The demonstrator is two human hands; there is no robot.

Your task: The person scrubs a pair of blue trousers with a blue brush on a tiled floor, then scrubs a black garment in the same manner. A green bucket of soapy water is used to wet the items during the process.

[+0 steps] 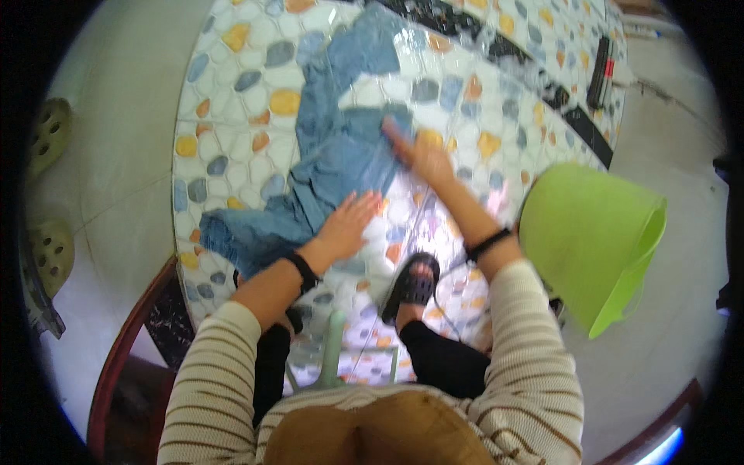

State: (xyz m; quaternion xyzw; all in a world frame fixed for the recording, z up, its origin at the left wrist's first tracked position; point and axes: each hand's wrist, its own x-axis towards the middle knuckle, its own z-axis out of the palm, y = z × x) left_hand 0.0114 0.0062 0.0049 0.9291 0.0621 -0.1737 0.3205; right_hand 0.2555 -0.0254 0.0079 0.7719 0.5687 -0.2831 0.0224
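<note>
A wet-looking blue denim garment (331, 168) lies bunched and spread on the pebble-patterned tiled surface (232, 168). My left hand (344, 229) rests palm down at the garment's lower edge, fingers apart, its fingertips close to the cloth. My right hand (419, 154) is at the garment's right side, thumb and fingers apart and slightly blurred; its fingertips touch or hover over the cloth, I cannot tell which. Neither hand is closed around the fabric. Black bands circle both of my wrists.
To the right stands or leans a lime-green plastic bucket (581, 238). A brush or squeegee head (600, 72) lies at the upper right. My foot in a black clog (415, 285) is below my hands. Olive clogs (51, 250) sit at the far left, near a dark red wooden frame (131, 325).
</note>
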